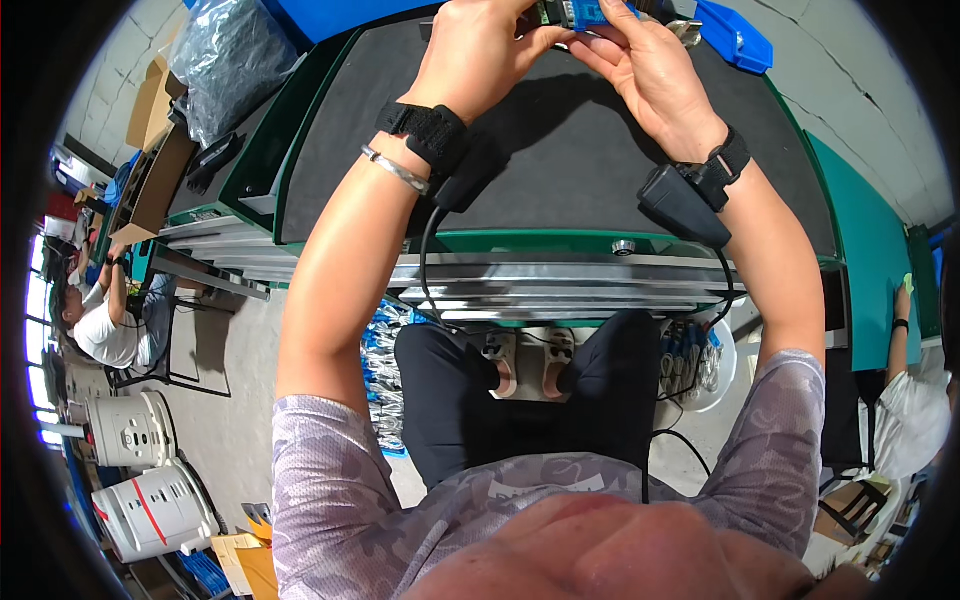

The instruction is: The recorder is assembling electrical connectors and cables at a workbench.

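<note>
At the far edge of the dark work mat (560,190), my two hands meet around a small blue connector (586,14). Fingers of my left hand (478,50) are closed at its left end, where a bit of green shows. My right hand (652,78) pinches it from the right, thumb on top. A silvery metal plug end (687,33) sticks out beside the right fingers. The top of the picture cuts off part of the hands and the piece. Both wrists wear black straps with black boxes and cables.
A blue bin (735,38) stands at the far right, a grey plastic bag (228,70) at the far left. Bundles of blue and white cables (385,375) lie below the bench; a white tub (715,375) holds more. People work on both sides. White canisters (150,510) stand lower left.
</note>
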`<state>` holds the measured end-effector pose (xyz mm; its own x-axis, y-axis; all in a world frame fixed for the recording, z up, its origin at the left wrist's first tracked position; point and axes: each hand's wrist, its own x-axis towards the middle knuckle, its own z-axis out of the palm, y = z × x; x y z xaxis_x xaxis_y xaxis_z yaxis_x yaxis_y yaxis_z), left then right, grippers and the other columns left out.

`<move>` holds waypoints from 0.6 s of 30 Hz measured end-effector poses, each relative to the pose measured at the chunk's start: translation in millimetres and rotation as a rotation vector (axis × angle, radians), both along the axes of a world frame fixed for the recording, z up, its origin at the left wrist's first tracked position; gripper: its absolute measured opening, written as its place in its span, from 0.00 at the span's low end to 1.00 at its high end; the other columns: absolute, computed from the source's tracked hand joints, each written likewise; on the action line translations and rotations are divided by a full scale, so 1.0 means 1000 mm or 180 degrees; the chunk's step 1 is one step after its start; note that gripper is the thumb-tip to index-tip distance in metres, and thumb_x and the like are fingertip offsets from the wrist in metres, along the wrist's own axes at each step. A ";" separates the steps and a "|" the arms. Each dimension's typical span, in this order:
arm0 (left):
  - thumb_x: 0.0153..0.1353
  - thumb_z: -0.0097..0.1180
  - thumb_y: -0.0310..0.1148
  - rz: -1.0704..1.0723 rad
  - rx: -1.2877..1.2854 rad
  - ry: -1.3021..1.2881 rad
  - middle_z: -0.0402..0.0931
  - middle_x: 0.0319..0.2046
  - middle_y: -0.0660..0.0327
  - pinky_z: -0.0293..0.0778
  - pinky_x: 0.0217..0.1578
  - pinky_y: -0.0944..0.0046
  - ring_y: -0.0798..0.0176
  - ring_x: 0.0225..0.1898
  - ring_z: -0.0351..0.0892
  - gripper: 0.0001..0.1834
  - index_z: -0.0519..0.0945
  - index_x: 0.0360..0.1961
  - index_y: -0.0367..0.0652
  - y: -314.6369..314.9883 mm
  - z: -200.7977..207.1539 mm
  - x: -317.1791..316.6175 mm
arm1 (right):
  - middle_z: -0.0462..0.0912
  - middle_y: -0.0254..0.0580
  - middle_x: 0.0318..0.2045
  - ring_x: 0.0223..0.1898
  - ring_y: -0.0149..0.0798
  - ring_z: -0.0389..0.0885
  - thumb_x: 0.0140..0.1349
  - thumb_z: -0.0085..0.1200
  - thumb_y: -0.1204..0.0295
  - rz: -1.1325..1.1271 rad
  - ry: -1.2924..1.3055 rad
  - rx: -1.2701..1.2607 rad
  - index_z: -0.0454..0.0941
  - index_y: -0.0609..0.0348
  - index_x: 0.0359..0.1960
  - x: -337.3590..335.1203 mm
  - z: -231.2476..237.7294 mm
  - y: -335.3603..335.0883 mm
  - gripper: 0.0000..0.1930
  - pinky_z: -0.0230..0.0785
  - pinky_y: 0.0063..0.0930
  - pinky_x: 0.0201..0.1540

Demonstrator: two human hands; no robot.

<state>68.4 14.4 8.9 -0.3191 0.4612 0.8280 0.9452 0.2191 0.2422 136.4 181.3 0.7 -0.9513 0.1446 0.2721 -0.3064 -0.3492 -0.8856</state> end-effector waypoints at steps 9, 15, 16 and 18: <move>0.57 0.67 0.30 -0.0368 -0.0341 -0.1139 0.82 0.31 0.46 0.77 0.33 0.62 0.52 0.29 0.83 0.16 0.81 0.45 0.34 -0.011 0.009 0.010 | 0.84 0.36 0.42 0.41 0.31 0.83 0.72 0.50 0.58 0.0481 -0.0305 0.0167 0.79 0.58 0.49 -0.009 0.003 0.016 0.17 0.76 0.27 0.47; 0.56 0.67 0.34 0.0312 0.0070 -0.0121 0.80 0.26 0.48 0.75 0.29 0.61 0.52 0.27 0.82 0.17 0.81 0.43 0.35 0.000 0.005 0.013 | 0.84 0.38 0.40 0.41 0.32 0.84 0.72 0.50 0.59 -0.0048 0.0676 0.0527 0.78 0.58 0.43 -0.006 0.005 0.002 0.15 0.78 0.30 0.46; 0.56 0.68 0.33 0.0244 0.0159 -0.0032 0.80 0.28 0.48 0.76 0.30 0.60 0.51 0.28 0.82 0.17 0.81 0.43 0.35 0.000 0.003 0.012 | 0.84 0.38 0.40 0.40 0.32 0.84 0.72 0.50 0.58 -0.0190 0.0694 0.0386 0.78 0.58 0.44 -0.004 0.004 -0.001 0.15 0.78 0.29 0.46; 0.55 0.68 0.33 0.0150 0.0232 0.0366 0.80 0.29 0.48 0.76 0.31 0.60 0.51 0.29 0.81 0.17 0.80 0.43 0.35 0.001 0.001 0.002 | 0.84 0.37 0.40 0.40 0.31 0.84 0.72 0.50 0.58 -0.0343 0.0719 0.0234 0.77 0.58 0.46 -0.005 0.003 -0.001 0.15 0.78 0.28 0.45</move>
